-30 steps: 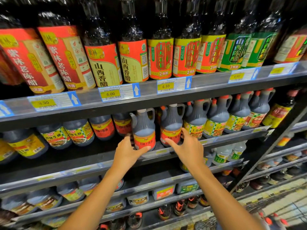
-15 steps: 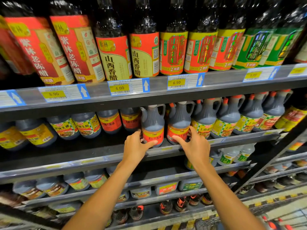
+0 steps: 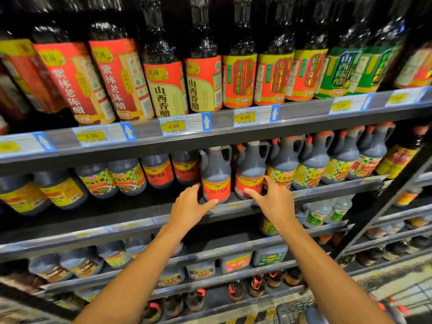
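Two dark sauce jugs with red labels stand side by side at the front of the middle shelf (image 3: 236, 205). My left hand (image 3: 190, 206) grips the left jug (image 3: 216, 176), which has a white cap. Its thumb lies across the foot of the label and its fingers wrap the jug's left flank. My right hand (image 3: 274, 202) grips the right jug (image 3: 251, 170), thumb on the label and fingers round its right side. Both jugs stand upright on the shelf.
More handled jugs with yellow-green labels (image 3: 308, 169) crowd the shelf to the right, and squat bottles (image 3: 127, 176) stand to the left. Tall vinegar bottles (image 3: 205, 83) fill the shelf above, behind price tags (image 3: 174, 126). Lower shelves hold tubs and small bottles. A trolley edge (image 3: 294, 312) shows below.
My head has shifted, so the shelves sit further right in view. Both hands stay at the same two jugs, which have not left the shelf.
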`<state>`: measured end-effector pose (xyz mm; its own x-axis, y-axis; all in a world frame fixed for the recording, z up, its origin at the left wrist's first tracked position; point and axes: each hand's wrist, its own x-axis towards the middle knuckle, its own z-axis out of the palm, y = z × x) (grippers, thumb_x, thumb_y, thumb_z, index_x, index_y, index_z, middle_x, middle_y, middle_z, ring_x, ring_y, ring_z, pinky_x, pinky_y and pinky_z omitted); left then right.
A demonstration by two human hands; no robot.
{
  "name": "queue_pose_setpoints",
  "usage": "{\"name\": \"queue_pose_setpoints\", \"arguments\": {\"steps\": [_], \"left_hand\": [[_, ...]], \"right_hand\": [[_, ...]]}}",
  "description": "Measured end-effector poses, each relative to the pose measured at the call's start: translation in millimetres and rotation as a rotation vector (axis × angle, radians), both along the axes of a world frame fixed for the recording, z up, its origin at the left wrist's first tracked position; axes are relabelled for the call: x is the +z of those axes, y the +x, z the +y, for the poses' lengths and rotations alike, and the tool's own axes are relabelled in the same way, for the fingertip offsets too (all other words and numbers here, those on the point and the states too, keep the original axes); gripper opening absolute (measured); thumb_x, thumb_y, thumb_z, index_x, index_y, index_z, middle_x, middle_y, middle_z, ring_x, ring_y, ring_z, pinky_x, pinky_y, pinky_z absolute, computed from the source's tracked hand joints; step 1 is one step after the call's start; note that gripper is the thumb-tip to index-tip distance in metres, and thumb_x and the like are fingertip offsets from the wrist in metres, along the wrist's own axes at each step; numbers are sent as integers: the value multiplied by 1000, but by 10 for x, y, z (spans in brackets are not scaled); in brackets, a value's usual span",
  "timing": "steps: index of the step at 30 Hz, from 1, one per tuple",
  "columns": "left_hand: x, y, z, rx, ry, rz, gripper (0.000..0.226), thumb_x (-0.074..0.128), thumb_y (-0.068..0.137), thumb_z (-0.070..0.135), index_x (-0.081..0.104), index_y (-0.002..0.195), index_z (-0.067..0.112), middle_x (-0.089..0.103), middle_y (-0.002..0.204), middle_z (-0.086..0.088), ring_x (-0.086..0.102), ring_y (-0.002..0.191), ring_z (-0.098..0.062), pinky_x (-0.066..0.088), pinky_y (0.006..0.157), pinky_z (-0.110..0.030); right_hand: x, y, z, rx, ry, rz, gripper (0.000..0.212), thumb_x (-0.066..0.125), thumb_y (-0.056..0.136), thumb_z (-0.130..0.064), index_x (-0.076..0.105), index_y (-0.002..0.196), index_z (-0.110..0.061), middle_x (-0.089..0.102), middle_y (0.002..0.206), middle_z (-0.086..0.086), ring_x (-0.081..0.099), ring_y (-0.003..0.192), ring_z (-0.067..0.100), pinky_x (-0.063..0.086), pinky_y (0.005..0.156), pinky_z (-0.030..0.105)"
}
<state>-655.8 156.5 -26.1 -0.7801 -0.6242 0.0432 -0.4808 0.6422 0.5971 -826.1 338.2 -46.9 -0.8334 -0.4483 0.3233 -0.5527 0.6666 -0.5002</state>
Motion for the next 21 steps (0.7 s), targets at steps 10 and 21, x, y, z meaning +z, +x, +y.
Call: {"name": "queue_pose_setpoints", "arguments": {"steps": [10,21], "left_hand": [[-215,1182,-41,-471,-489,11,80,72,87,49,40,153,16,40,157,-6,35,147,-30,35,118,-49],[-1081,1462,1106,-1008,-494,-415,119,-15,66,91,23,159,28,15,168,1,3,155,-32,5,125,-51]], "right_hand": [[23,1254,920,154,86,21,57,65,95,-44,50,147,-25,60,141,-1,62,120,22,53,94,38],[-800,2780,2775,35,304,-322,76,38,91,-77,58,137,-20,60,139,5,56,127,28,49,103,48]]}}
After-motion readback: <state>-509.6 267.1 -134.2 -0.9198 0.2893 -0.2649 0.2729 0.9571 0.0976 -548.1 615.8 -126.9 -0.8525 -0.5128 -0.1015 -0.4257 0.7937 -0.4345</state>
